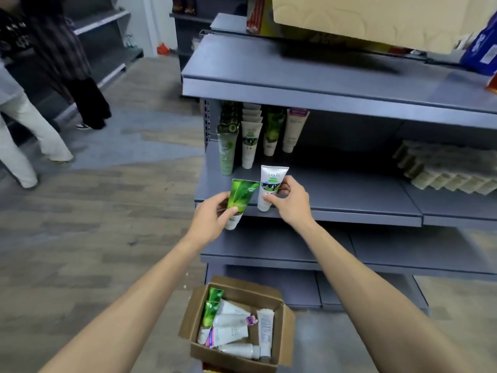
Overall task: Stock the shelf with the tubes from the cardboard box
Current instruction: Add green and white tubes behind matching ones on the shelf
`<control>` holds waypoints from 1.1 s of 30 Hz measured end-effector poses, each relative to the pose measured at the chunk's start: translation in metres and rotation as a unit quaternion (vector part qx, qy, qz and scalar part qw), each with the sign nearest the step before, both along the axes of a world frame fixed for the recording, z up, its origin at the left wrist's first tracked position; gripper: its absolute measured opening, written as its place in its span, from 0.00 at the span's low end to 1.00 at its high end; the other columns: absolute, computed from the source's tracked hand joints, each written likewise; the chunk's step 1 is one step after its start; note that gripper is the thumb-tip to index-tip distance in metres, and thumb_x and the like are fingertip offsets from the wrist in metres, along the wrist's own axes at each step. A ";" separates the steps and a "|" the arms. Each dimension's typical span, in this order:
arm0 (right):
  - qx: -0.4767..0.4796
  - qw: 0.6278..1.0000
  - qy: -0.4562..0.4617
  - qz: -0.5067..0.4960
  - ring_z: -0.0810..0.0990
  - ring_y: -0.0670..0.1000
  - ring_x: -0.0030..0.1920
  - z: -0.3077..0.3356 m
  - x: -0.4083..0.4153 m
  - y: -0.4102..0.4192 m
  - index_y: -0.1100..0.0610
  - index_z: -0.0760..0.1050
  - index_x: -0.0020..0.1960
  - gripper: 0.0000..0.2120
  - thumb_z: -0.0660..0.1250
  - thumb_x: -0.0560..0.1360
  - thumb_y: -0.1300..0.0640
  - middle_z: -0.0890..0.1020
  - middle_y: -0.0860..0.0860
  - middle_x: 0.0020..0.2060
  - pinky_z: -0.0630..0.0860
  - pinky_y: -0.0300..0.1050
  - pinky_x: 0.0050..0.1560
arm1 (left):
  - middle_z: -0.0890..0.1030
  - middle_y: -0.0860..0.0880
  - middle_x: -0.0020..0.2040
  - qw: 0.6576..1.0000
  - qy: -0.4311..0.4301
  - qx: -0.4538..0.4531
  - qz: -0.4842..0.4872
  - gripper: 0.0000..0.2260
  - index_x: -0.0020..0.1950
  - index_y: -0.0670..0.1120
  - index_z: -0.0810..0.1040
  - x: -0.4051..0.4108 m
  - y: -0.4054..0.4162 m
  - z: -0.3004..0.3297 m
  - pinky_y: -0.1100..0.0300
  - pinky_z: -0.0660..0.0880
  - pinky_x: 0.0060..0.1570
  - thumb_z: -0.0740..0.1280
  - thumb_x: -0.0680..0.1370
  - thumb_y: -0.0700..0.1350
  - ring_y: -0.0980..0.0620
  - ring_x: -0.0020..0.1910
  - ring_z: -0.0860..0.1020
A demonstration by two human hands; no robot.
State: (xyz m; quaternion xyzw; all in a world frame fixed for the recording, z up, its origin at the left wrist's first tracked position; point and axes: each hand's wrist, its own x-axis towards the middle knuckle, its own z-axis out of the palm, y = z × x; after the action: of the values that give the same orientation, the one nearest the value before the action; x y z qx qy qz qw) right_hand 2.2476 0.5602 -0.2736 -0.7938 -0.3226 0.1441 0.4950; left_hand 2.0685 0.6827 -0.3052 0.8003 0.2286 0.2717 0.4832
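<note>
My left hand (213, 214) grips a green tube (240, 199) with a white cap, held upright just in front of the grey shelf (349, 203). My right hand (289, 201) holds a white tube (270, 185) cap-down at the shelf's front edge. Further back on the same shelf stand rows of tubes (252, 138), green and white, cap-down. Below my arms an open cardboard box (285, 337) sits on the floor with several white and green tubes lying inside.
A stack of pale packets (446, 170) lies on the shelf at the right. A higher shelf (322, 76) carries a big cardboard box (376, 20) and a blue pack. Two people stand at the left by another shelf unit (107, 49).
</note>
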 end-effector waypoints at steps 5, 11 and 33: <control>-0.012 1.000 0.008 -0.020 0.81 0.46 0.48 -0.007 0.002 0.018 0.54 0.76 0.54 0.16 0.77 0.69 0.58 0.83 0.47 0.47 0.73 0.35 0.48 | 0.84 0.54 0.50 1.000 0.001 -0.002 0.026 0.14 0.61 0.49 0.79 -0.008 0.009 0.002 0.56 0.78 0.59 0.70 0.77 0.40 0.57 0.51 0.83; -0.034 0.999 0.001 -0.022 0.81 0.47 0.44 -0.004 0.014 0.039 0.55 0.75 0.53 0.15 0.76 0.70 0.58 0.82 0.48 0.45 0.71 0.31 0.38 | 0.85 0.52 0.49 0.998 0.001 -0.003 0.063 0.13 0.60 0.48 0.80 -0.016 0.022 0.001 0.55 0.78 0.59 0.70 0.76 0.38 0.56 0.50 0.83; -0.084 0.996 -0.036 -0.003 0.80 0.56 0.57 0.001 0.038 0.115 0.60 0.72 0.60 0.19 0.73 0.73 0.58 0.81 0.56 0.57 0.70 0.39 0.47 | 0.85 0.52 0.51 0.995 -0.015 -0.008 0.094 0.13 0.60 0.47 0.80 -0.020 0.031 0.020 0.57 0.78 0.57 0.70 0.77 0.39 0.57 0.51 0.83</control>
State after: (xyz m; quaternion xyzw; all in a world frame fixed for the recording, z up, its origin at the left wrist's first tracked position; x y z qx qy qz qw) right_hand 2.2851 0.6747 -0.2728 -0.8382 -0.3244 0.1410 0.4150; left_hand 2.0481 0.7140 -0.2851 0.7672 0.2976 0.3256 0.4657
